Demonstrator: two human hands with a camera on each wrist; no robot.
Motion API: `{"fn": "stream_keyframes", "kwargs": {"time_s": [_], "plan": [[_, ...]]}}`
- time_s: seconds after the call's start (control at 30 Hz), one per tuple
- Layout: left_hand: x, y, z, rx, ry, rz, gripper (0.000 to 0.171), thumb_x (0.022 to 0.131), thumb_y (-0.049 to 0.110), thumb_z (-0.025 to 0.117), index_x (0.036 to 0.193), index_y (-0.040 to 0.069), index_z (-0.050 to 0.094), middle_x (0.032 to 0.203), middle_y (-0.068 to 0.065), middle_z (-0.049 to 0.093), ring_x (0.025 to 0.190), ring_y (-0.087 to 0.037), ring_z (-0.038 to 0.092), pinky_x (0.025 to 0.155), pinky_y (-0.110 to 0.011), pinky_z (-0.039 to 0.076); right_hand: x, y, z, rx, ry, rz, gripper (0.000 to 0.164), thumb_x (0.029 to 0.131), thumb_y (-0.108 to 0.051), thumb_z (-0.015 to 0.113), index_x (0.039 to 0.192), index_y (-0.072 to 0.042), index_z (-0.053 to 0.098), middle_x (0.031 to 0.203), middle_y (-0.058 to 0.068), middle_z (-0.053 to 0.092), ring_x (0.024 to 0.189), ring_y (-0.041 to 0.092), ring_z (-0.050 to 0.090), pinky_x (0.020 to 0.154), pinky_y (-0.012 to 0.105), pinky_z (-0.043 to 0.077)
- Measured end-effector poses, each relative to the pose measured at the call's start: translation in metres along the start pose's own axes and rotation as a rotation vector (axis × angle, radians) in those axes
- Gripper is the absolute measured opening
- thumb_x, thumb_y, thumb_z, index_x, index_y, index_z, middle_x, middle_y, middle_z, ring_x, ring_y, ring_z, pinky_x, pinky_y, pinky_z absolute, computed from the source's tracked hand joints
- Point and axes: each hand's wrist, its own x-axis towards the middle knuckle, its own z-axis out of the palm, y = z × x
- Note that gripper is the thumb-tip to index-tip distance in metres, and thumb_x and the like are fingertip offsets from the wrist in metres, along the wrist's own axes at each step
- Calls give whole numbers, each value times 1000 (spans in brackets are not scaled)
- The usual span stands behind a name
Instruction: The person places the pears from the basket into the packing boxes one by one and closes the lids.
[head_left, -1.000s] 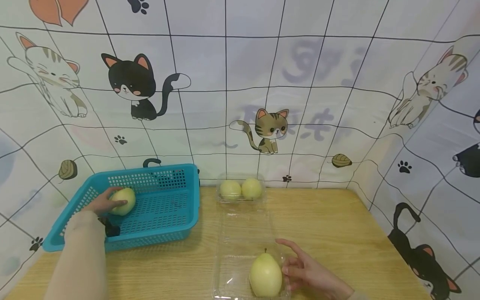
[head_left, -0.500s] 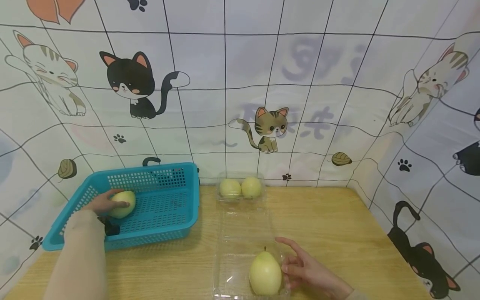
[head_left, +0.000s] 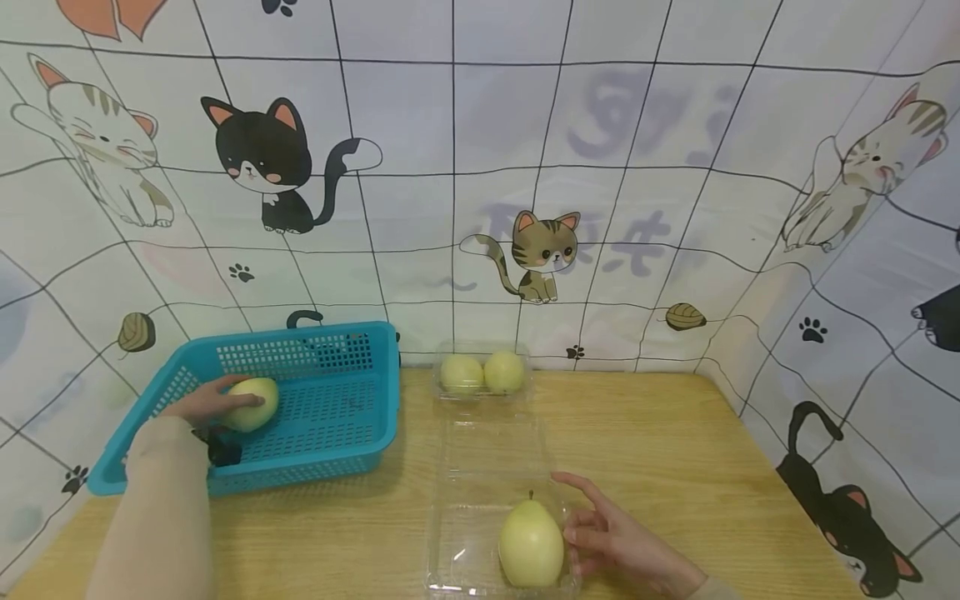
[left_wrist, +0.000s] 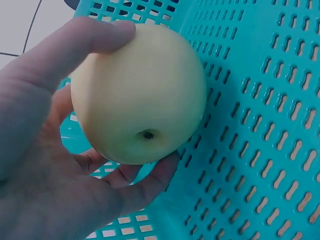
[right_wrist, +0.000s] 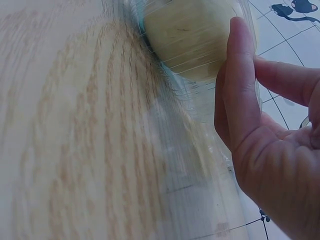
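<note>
My left hand [head_left: 210, 402] is inside the blue basket [head_left: 315, 475], its thumb and fingers curled round a pale yellow pear [head_left: 253, 405]. In the left wrist view the pear [left_wrist: 145, 90] turns its dark dimpled end toward the camera, just beside the slotted basket wall. My right hand [head_left: 618, 542] pinches the right rim of a clear plastic container [head_left: 465, 542] between thumb and fingers. Another pear [head_left: 531, 546] stands in that container with its stem up. Through the clear wall, the right wrist view shows this pear [right_wrist: 187, 40] close to my fingertips.
At the back of the wooden table [head_left: 637, 450], against the cat-printed cloth [head_left: 412, 208], two pears [head_left: 482, 373] sit in a clear box [head_left: 483, 396]. The container's open lid [head_left: 491, 442] lies between that box and the near pear. Cloth also rises along both sides.
The pear in my left hand has shifted slightly to the right inside the basket. My right hand stays at the container's rim. The head view has tilted a little.
</note>
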Motion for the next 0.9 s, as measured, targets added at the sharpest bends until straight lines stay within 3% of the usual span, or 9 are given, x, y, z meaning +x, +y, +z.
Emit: {"fn": "stream_keyframes", "kwargs": {"time_s": [0.1, 0.33, 0.7, 0.9], "plan": [[-5, 7, 1, -7, -14, 13, 88, 95, 44, 55, 145, -13, 11, 132, -44, 24, 116, -58, 37, 89, -62, 45, 0, 0, 0, -5, 9, 3, 73, 98, -3, 53, 154, -17, 8, 95, 6, 55, 81, 14, 58, 71, 34, 56], [-5, 14, 4, -150, -23, 21, 84, 98, 36, 52, 148, -10, 2, 134, -39, 22, 119, -52, 36, 94, -62, 41, -1, -1, 1, -14, 8, -5, 73, 98, -3, 54, 153, -15, 8, 97, 6, 55, 82, 13, 57, 72, 35, 56], [-8, 19, 3, -206, -32, 37, 84, 97, 33, 55, 150, -5, 3, 135, -36, 23, 119, -50, 38, 95, -65, 38, 1, -1, -1, -10, 8, 14, 74, 97, -3, 54, 153, -15, 7, 96, 6, 56, 83, 14, 57, 73, 36, 56], [-16, 31, 0, -236, -20, 86, 82, 99, 31, 54, 152, -2, 1, 144, -36, 12, 124, -51, 31, 96, -67, 35, 2, -1, -1, -24, 13, 19, 74, 97, -3, 55, 153, -14, 8, 96, 7, 57, 82, 15, 58, 72, 35, 56]]}}
